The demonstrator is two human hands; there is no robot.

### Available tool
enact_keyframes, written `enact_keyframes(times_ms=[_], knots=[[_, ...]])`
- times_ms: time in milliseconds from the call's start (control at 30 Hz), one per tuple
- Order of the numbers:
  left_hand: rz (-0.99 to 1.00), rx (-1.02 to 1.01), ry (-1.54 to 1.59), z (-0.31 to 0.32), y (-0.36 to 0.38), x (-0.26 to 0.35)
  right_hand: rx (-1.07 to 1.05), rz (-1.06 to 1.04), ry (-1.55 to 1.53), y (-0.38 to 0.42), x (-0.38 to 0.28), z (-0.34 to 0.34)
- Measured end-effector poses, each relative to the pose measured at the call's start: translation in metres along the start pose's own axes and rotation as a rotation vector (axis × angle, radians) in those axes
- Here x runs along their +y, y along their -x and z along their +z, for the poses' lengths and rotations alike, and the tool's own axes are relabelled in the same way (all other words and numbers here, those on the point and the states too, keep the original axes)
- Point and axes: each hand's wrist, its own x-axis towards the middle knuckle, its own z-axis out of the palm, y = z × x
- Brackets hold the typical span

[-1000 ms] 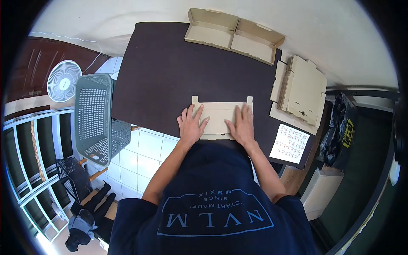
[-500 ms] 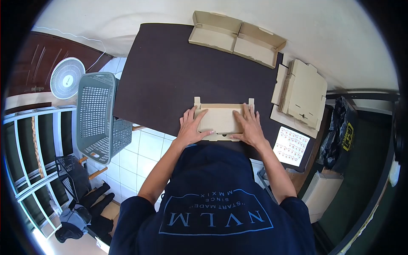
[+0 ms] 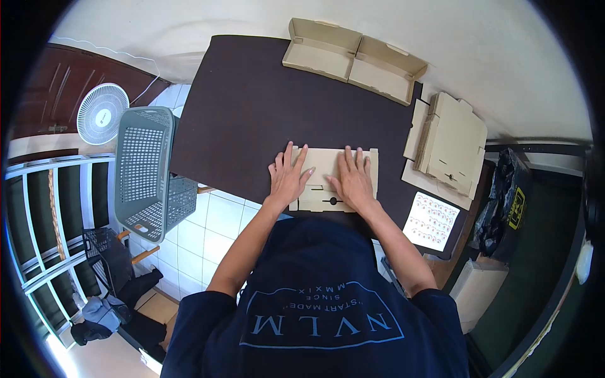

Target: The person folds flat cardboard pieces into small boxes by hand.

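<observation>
One flat cardboard box (image 3: 329, 178) lay at the near edge of the dark table (image 3: 246, 107), directly in front of the person. Both hands were pressed on top of it, palms down and fingers spread. The left hand (image 3: 288, 177) covered its left part, the right hand (image 3: 351, 179) its right part, and a strip of cardboard showed between them. Neither hand was closed around anything; they were flat on the board and slightly apart. The box's near edge sat almost flush with the table's near edge.

At the far edge of the table lay one open box (image 3: 354, 51) with two shallow tray halves side by side, its right end reaching toward the table's corner. On the right side one stack of flat cardboard blanks (image 3: 450, 143) overhung the table's right edge. Near the right front corner lay one sticker sheet (image 3: 431, 217), just beside the person's right forearm.

Between the pressed box and the open box the table surface was bare across its middle and left part. Off the left edge stood one grey plastic basket (image 3: 144, 169), close against the table, with one white fan (image 3: 99, 113) beyond it on the floor.
</observation>
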Motion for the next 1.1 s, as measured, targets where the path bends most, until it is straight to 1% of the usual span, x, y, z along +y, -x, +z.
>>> enact_keyframes(times_ms=[100, 200, 300, 467, 567, 633, 700, 767, 800, 833, 867, 900, 967, 1000, 1033, 1067, 1100], knots=[[0.008, 0.021, -0.064, 0.005, -0.007, -0.001, 0.025, -0.015, -0.015, -0.022, -0.018, 0.011], [-0.014, -0.022, -0.087, 0.007, -0.011, -0.003, 0.018, -0.112, -0.127, -0.042, -0.04, 0.028], [-0.055, -0.044, -0.17, 0.007, -0.013, -0.005, 0.073, -0.095, -0.118, -0.043, -0.046, 0.043], [-0.099, -0.038, -0.074, 0.003, -0.013, 0.001, 0.02, -0.027, -0.037, -0.03, -0.011, 0.033], [-0.108, -0.05, -0.1, 0.004, -0.013, 0.0, 0.011, 0.015, -0.018, -0.018, 0.012, 0.024], [-0.112, -0.055, -0.085, 0.003, -0.013, 0.002, 0.026, 0.101, -0.002, -0.009, 0.028, 0.02], [-0.114, -0.054, -0.073, -0.001, -0.015, 0.003, 0.071, 0.126, -0.002, -0.004, 0.044, 0.009], [-0.137, 0.074, 0.136, -0.005, -0.012, 0.002, 0.124, 0.216, -0.158, 0.002, 0.057, -0.007], [-0.135, 0.072, 0.136, -0.012, -0.011, 0.002, 0.125, 0.219, -0.158, 0.006, 0.062, -0.014], [-0.197, 0.064, 0.267, -0.019, -0.011, 0.0, 0.199, 0.242, -0.224, 0.01, 0.066, -0.021], [-0.26, 0.054, 0.399, -0.024, -0.009, 0.002, 0.27, 0.265, -0.289, 0.015, 0.067, -0.026], [-0.26, 0.052, 0.401, -0.026, -0.007, 0.004, 0.269, 0.267, -0.288, 0.018, 0.064, -0.03], [-0.282, 0.017, 0.378, -0.03, -0.006, 0.008, 0.163, 0.466, -0.382, 0.02, 0.052, -0.037], [-0.281, 0.019, 0.377, -0.033, -0.007, 0.011, 0.172, 0.505, -0.361, 0.019, 0.045, -0.037], [-0.343, 0.03, 0.487, -0.035, -0.008, 0.018, 0.173, 0.502, -0.361, 0.02, 0.041, -0.035], [-0.405, 0.046, 0.596, -0.037, -0.01, 0.02, 0.231, 0.561, -0.488, 0.019, 0.039, -0.03], [-0.407, 0.05, 0.594, -0.033, -0.01, 0.017, 0.287, 0.619, -0.617, 0.017, 0.036, -0.026]])
